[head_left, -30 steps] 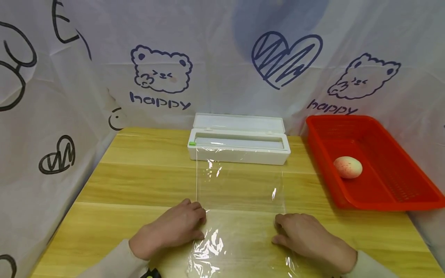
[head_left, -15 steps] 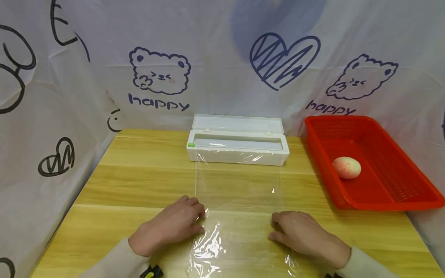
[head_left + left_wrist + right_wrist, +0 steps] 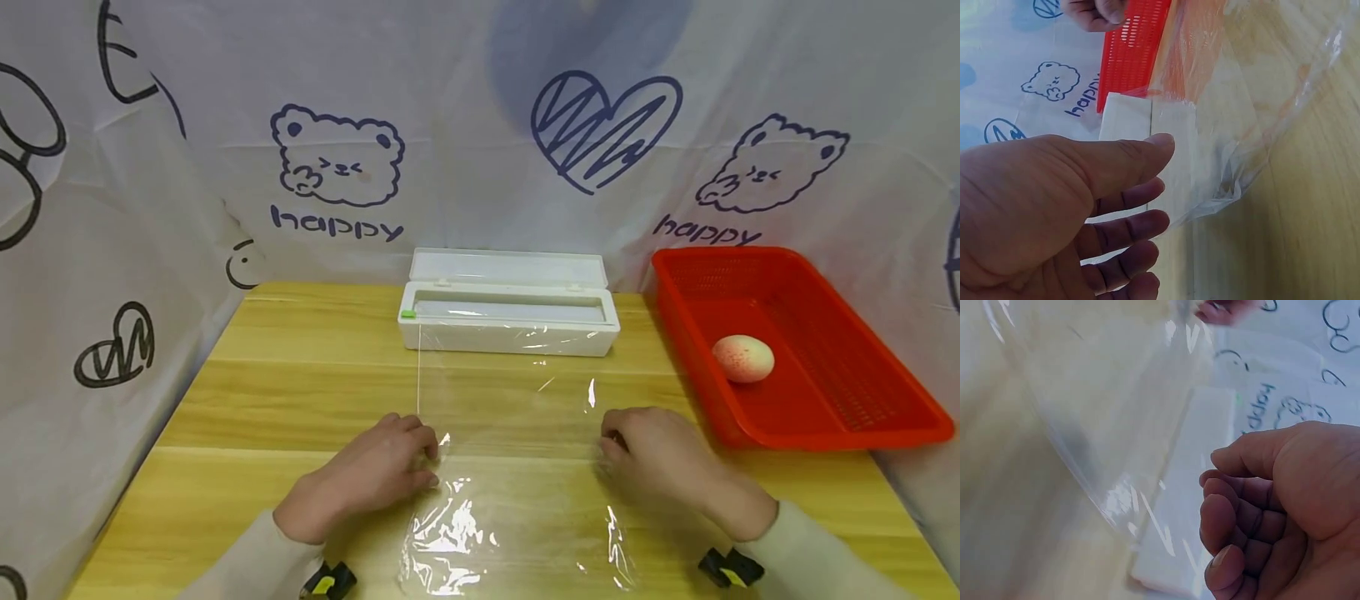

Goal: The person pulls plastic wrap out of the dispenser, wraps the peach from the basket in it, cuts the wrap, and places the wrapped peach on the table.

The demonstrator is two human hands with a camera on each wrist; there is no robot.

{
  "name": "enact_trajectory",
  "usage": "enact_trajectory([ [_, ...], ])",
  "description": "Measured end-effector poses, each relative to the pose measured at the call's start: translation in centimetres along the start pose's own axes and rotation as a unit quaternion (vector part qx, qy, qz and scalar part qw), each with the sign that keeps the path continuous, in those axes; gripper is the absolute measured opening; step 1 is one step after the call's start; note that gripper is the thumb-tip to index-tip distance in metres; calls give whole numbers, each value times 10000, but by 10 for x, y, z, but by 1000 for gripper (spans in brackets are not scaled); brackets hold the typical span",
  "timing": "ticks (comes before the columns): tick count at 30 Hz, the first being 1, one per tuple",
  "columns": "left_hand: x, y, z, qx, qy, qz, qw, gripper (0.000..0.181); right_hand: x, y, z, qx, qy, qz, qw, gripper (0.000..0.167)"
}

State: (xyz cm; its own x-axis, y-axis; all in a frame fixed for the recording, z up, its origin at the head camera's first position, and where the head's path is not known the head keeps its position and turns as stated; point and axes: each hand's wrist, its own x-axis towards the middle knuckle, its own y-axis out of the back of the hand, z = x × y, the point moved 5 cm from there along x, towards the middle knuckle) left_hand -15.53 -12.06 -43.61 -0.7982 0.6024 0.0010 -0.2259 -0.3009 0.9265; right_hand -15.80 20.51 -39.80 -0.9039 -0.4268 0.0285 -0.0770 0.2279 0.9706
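A sheet of cling film runs from a white dispenser box towards the person, over the wooden table. The box's lid is tilted back, and a roll lies inside. My left hand is beside the film's left edge. In the left wrist view its thumb and fingers are apart, with nothing between them. At the film's right edge is my right hand. Its fingers are loosely curled in the right wrist view, and the film hangs beyond them.
To the right stands a red plastic basket with a pale, red-speckled egg-shaped thing in it. White cloth with drawings hangs behind and left of the table. Shiny creases mark the film's near end.
My right hand has moved forward and slightly right, its fingers further from the film's middle. The left hand has shifted only slightly. The view has moved a little.
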Motion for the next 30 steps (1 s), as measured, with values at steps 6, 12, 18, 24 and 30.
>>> enact_trajectory([
  [6, -1, -1, -3, -190, -7, -25, 9998, 20, 8, 30, 18, -197, -237, 195, 9993, 12],
  [12, -1, 3, -6, -391, 27, 57, 9992, 17, 12, 52, 39, -340, -508, 414, 9973, 8],
  [18, -2, 6, -9, -379, 43, 203, 9991, 15, 16, 64, 60, -361, -1047, 224, 9936, 15],
  [24, -2, 6, -13, -380, 84, 350, 9986, 14, 17, 72, 77, -471, -1275, 304, 9902, 16],
  [30, 1, 3, -21, -474, 390, 297, 9977, 12, 16, 86, 94, -405, -1298, 466, 9896, 16],
])
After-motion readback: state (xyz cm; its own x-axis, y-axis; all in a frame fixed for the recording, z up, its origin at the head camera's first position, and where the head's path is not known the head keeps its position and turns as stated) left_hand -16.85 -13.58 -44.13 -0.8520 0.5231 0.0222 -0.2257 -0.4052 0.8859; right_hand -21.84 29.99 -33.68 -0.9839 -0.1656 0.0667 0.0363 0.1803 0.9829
